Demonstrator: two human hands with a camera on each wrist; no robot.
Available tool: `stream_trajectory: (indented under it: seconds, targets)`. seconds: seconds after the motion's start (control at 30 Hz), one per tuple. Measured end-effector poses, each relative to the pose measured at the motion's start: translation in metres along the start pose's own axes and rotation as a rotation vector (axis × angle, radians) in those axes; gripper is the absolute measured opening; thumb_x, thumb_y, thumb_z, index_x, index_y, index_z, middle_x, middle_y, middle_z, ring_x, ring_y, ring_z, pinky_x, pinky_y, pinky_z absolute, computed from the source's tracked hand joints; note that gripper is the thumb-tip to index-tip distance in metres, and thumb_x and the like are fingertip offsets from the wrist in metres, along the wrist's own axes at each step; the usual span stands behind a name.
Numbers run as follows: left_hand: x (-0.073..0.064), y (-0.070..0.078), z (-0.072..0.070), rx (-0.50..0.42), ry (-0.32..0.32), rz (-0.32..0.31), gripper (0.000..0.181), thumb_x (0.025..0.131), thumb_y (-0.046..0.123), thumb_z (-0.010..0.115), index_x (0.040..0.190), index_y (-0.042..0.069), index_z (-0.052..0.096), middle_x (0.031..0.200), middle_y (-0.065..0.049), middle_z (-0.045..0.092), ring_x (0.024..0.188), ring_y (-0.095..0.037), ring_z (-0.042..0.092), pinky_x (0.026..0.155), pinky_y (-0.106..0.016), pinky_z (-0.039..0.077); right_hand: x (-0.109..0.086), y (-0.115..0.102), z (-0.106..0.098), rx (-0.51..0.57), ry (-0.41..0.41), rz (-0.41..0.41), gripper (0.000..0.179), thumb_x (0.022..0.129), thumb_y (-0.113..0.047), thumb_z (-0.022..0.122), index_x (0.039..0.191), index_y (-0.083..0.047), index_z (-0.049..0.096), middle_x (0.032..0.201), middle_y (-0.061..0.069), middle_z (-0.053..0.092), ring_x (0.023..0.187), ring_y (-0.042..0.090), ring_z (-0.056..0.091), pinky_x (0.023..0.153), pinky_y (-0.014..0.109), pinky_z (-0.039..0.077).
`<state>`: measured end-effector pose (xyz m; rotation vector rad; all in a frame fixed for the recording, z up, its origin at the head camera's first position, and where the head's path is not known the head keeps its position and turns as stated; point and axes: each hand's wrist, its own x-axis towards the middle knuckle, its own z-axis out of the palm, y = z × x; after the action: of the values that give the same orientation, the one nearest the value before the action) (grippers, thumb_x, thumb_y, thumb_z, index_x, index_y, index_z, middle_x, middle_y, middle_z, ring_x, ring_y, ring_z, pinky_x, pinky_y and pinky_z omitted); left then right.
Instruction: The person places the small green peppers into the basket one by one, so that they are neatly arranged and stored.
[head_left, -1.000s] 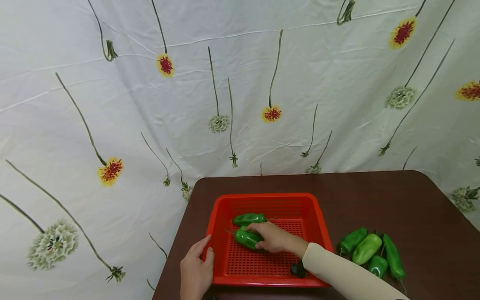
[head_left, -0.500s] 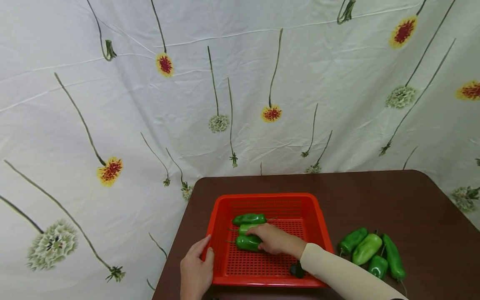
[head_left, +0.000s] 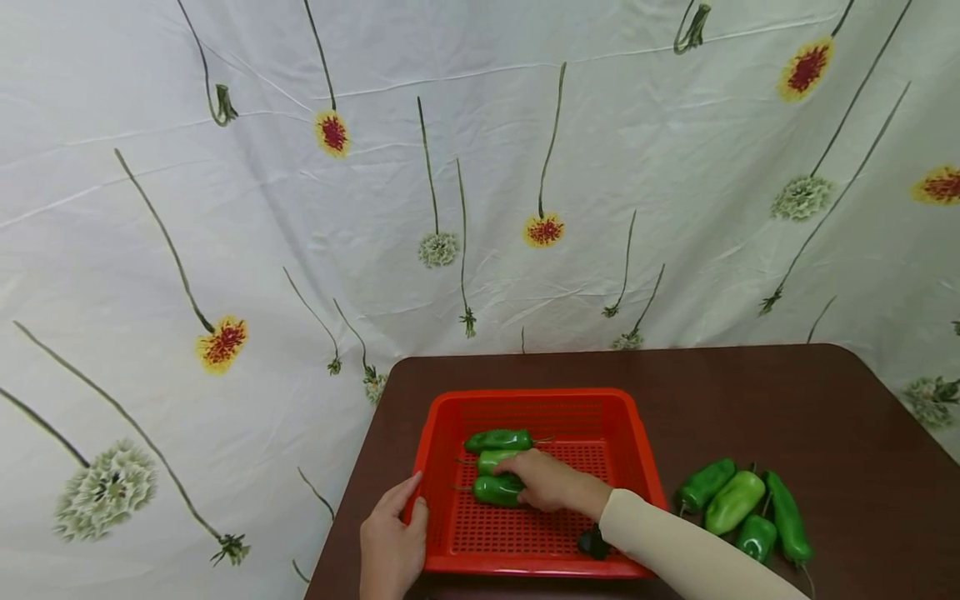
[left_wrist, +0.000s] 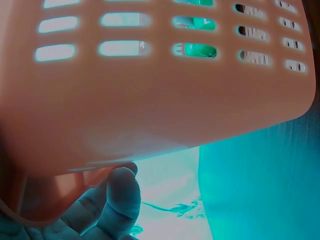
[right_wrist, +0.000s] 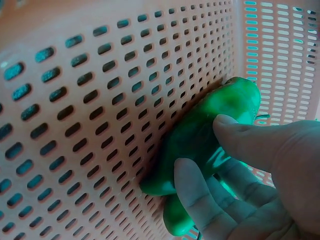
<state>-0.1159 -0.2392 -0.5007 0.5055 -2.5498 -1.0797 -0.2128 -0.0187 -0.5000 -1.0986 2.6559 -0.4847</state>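
Observation:
Three green peppers lie in the red perforated basket [head_left: 543, 565] in the head view: a back pepper [head_left: 498, 440], a lighter middle pepper [head_left: 495, 461] and a front pepper [head_left: 497, 492]. My right hand [head_left: 553, 482] reaches into the basket and pinches the front pepper at its right end. Seen from the right wrist, thumb and forefinger lie on that glossy pepper [right_wrist: 200, 135], which rests against the perforated floor. My left hand [head_left: 393, 533] holds the basket's left rim; the left wrist view shows its curled fingers [left_wrist: 124, 192] at the rim beneath the basket wall [left_wrist: 150, 105].
Right of the basket, several more green peppers [head_left: 735, 502] lie grouped on the dark brown table [head_left: 720, 392]. A black object [head_left: 594, 543] shows under my right wrist. Behind the table hangs a white cloth [head_left: 480, 200] printed with flowers.
The front pepper has shifted slightly towards me and straightened alongside the others, and more of the middle pepper shows. My right hand moved slightly with it; the left hand kept its place.

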Motion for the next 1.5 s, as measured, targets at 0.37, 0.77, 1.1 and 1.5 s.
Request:
stream_trajectory:
  seconds: [0.37,0.77,1.1,1.5]
  targets:
    - [-0.001,-0.002,0.002,0.002,0.008,0.002,0.035,0.087,0.016,0.063,0.121,0.024,0.065,0.121,0.001,0.064,0.111,-0.022,0.062,0.085,-0.044,0.054,-0.003,-0.001,0.0,-0.003,0.033,0.015,0.044,0.078,-0.012,0.075,0.12,-0.017,0.063,0.117,-0.002,0.065,0.109,0.016,0.06,0.089,0.033,0.051]
    - [-0.002,-0.002,0.002,0.0,0.01,0.008,0.035,0.087,0.017,0.063,0.121,0.024,0.066,0.12,0.002,0.064,0.111,-0.02,0.062,0.086,-0.044,0.054,-0.005,0.001,-0.008,0.037,0.046,-0.014,0.04,0.078,-0.01,0.074,0.117,-0.013,0.064,0.107,0.002,0.067,0.1,0.015,0.062,0.081,0.029,0.053]
    - [-0.001,-0.001,-0.001,-0.01,0.0,0.021,0.035,0.087,0.014,0.062,0.121,0.022,0.066,0.12,-0.001,0.064,0.111,-0.024,0.062,0.089,-0.047,0.052,-0.004,0.004,-0.017,0.085,0.048,-0.015,0.041,0.08,-0.011,0.072,0.12,-0.013,0.062,0.108,0.006,0.068,0.093,0.014,0.064,0.079,0.028,0.053]
    - [0.0,-0.002,-0.001,-0.001,0.01,0.04,0.034,0.087,0.016,0.062,0.12,0.023,0.066,0.12,0.001,0.064,0.112,-0.022,0.062,0.089,-0.046,0.052,-0.004,0.006,-0.056,0.201,0.119,-0.033,0.04,0.085,-0.013,0.068,0.124,-0.012,0.059,0.114,0.007,0.066,0.093,0.015,0.066,0.076,0.024,0.053]
